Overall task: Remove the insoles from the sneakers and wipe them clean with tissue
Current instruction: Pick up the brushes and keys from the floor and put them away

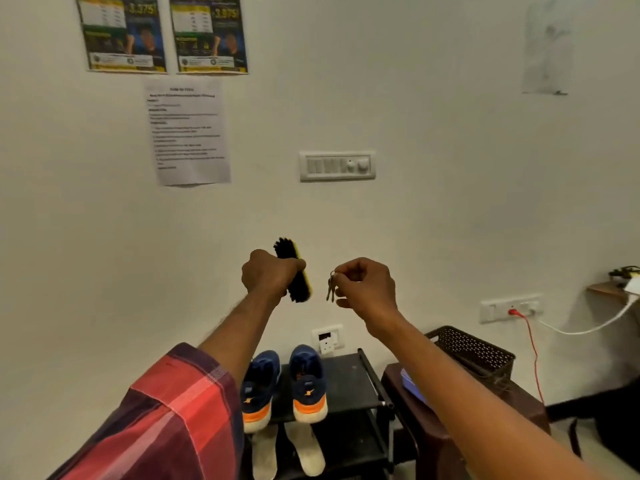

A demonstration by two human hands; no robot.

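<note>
Two navy sneakers with orange and white heels, one at the left (260, 389) and one at the right (308, 382), stand side by side on the top shelf of a black shoe rack (349, 379). Two pale insoles (265, 452) (310, 448) lie on the shelf below them. Raised in front of the wall, my left hand (268, 275) grips a black-bristled shoe brush (294, 271) with a yellow back. My right hand (367, 287) pinches a small bunch of keys (331, 289) that hangs from its fingers. No tissue is visible.
A dark brown plastic stool (450, 431) stands right of the rack with a blue packet (412, 384) and a black mesh basket (474, 351) on it. The wall carries a switch panel (337, 166), posters, a sheet of paper, sockets and a red cable (533, 351).
</note>
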